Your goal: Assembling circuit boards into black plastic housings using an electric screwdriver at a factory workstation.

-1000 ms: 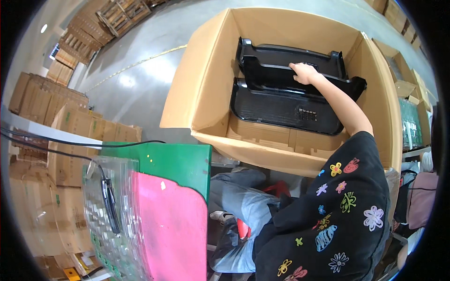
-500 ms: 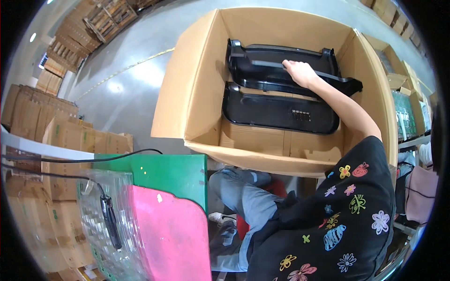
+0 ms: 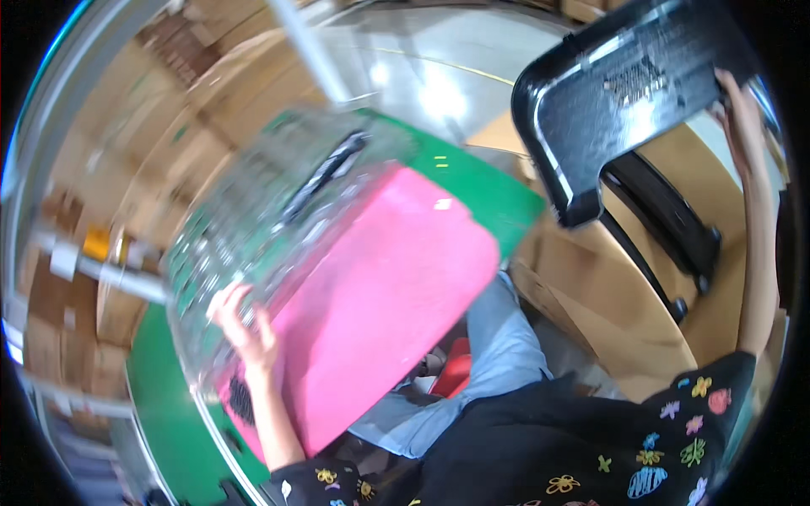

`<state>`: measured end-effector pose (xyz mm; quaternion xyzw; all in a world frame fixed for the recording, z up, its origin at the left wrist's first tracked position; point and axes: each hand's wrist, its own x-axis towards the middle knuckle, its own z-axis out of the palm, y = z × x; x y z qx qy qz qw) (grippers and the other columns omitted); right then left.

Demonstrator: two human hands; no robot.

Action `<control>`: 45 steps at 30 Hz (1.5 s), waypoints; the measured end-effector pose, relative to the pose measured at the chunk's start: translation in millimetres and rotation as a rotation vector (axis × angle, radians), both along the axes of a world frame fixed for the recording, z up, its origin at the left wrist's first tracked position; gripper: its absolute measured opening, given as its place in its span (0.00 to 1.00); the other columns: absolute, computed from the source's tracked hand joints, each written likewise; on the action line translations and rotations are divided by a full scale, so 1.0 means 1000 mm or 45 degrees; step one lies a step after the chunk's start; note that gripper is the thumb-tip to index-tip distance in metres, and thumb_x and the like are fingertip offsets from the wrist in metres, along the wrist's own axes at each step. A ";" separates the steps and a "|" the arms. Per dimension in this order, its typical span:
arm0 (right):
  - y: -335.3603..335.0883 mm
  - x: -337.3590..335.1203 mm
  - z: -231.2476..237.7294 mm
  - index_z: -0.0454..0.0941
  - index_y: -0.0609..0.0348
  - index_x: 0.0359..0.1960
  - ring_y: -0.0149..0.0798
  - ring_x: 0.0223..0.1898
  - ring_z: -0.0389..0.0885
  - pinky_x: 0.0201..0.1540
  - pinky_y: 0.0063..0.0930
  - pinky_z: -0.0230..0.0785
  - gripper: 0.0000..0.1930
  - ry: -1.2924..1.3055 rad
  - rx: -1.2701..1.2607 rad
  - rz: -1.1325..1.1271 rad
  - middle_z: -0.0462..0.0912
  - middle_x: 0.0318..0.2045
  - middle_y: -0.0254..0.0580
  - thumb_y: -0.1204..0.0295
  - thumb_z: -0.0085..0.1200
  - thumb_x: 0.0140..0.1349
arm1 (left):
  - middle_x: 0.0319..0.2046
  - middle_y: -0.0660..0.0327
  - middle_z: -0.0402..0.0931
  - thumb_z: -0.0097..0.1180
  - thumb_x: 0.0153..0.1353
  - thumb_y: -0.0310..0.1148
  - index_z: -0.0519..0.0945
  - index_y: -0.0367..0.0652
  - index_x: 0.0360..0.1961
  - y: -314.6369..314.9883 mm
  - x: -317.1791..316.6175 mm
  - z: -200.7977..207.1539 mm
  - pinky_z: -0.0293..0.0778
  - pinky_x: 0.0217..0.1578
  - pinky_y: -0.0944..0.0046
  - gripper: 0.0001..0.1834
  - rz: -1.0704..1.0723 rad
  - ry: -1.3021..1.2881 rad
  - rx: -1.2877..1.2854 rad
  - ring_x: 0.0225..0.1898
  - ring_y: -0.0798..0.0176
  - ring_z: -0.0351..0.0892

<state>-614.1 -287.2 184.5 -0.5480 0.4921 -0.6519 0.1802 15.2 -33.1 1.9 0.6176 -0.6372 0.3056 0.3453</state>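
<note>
Raised in my right hand (image 3: 739, 118) is a large black plastic cover (image 3: 574, 101), shaped like a shallow tray with a slotted patch in it. My fingers grip its right edge, and it hangs tilted above the near-left side of an open cardboard box (image 3: 607, 312). Inside the box lie more black plastic covers (image 3: 662, 211). On the left, my left hand (image 3: 245, 329) is over the near edge of a clear plastic tray (image 3: 261, 202), fingers apart and nothing in them. Whether it touches the tray is blurred. A black stick-shaped tool (image 3: 325, 175) lies on that tray.
A pink mat (image 3: 388, 287) covers part of the green table (image 3: 472, 185). Beside my left wrist is a dark ridged thing (image 3: 241, 400). Stacked cardboard boxes (image 3: 126, 135) stand behind the table at left. A metal post (image 3: 312, 51) rises at its far edge.
My view has swung left toward the table. The right hand has lifted a black cover out of the cardboard box. My left hand has come into view over the clear tray.
</note>
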 end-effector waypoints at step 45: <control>0.083 0.664 -0.135 0.80 0.65 0.43 0.44 0.46 0.81 0.51 0.35 0.72 0.12 0.854 -0.923 1.612 0.84 0.41 0.45 0.78 0.59 0.55 | 0.33 0.55 0.77 0.70 0.49 0.29 0.81 0.39 0.30 0.028 0.006 -0.011 0.76 0.42 0.56 0.10 0.006 0.585 0.081 0.39 0.51 0.77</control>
